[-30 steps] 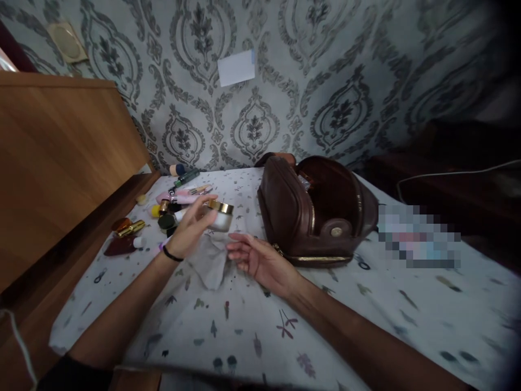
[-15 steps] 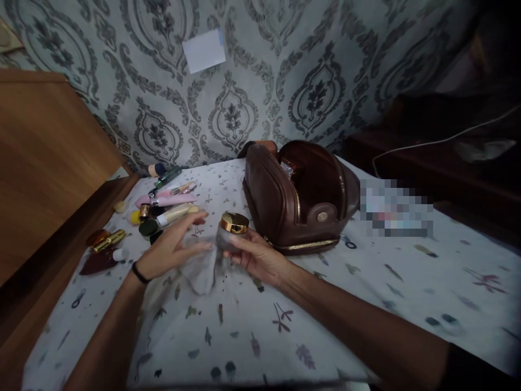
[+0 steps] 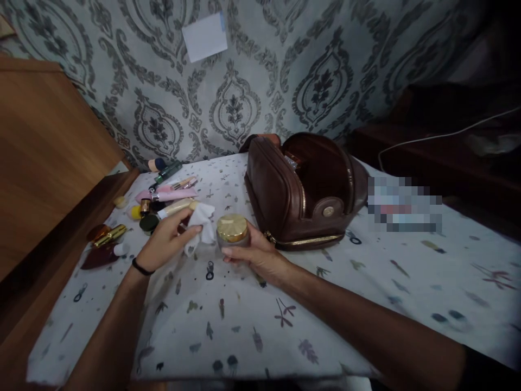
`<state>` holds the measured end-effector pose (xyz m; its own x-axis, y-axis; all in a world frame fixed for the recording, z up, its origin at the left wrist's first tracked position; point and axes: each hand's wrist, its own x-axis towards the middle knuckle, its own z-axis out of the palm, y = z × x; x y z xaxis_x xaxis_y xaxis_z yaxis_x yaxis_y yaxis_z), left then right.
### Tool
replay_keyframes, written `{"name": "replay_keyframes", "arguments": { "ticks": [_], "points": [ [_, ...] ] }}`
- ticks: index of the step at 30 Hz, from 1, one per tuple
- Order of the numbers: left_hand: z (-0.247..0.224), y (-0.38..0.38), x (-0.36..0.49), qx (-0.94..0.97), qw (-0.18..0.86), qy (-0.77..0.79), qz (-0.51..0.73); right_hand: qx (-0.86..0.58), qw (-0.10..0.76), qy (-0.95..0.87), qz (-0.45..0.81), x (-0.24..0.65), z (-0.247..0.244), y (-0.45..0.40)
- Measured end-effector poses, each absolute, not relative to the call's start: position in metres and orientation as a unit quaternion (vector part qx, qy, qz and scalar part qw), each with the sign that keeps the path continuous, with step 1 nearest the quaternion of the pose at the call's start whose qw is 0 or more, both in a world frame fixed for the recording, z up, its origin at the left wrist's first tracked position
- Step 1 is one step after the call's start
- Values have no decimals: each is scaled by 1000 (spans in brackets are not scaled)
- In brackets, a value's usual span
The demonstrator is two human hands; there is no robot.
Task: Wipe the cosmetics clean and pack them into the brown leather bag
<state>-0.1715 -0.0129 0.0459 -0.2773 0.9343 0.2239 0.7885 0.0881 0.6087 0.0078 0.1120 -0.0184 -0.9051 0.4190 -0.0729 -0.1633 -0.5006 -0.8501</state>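
My right hand [image 3: 258,252] is closed around a squat cosmetic jar [image 3: 232,230] with a shiny gold lid and a frosted body, held just above the cloth. My left hand [image 3: 169,239] pinches a crumpled white wipe [image 3: 200,222] a short way to the left of the jar. Behind my right hand stands a brown leather toiletry bag [image 3: 274,190], unzipped, with a few small items visible in its dark inside. Cosmetics lie beyond my left hand, among them a pale tube [image 3: 177,208] and a pink tube [image 3: 173,194].
A patterned white cloth [image 3: 252,326] covers the table. At the left edge lie a gold tube [image 3: 109,235] and a dark red bottle [image 3: 100,257]. A wooden cabinet [image 3: 49,136] borders the left side, and the papered wall [image 3: 234,108] stands behind. A white cable [image 3: 443,138] runs at right.
My left hand has gathered the white wipe, which hung loose and blurred before, into a bunch between its fingers. The jar in my right hand has tilted, showing more of its lid.
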Motion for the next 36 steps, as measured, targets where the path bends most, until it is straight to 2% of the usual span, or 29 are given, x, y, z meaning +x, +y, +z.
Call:
{"name": "replay_keyframes", "arguments": {
  "ticks": [3, 7, 12, 17, 23, 27, 31, 36],
  "points": [
    [47, -11, -159, 590, 166, 671, 418, -143, 183, -542, 808, 8, -18, 109],
    [41, -5, -138, 662, 200, 632, 349, -136, 234, -635, 723, 10, -20, 105],
    [36, -2, -113, 652, 137, 694, 272, -206, 203, -711, 641, 15, -26, 98],
    [31, -2, -103, 583, 84, 746, 311, -197, 241, -778, 546, 12, -23, 95],
    [25, 4, -117, 488, 201, 754, 391, -185, 239, -840, 451, 16, -23, 92],
    [12, 8, -128, 389, 267, 752, 460, -177, 256, -837, 450, 17, -26, 92],
    [3, 12, -131, 343, 319, 679, 566, -184, 304, -788, 502, 14, -30, 96],
    [6, 11, -131, 356, 344, 646, 580, -199, 304, -745, 559, 11, -28, 100]
  ]
}}
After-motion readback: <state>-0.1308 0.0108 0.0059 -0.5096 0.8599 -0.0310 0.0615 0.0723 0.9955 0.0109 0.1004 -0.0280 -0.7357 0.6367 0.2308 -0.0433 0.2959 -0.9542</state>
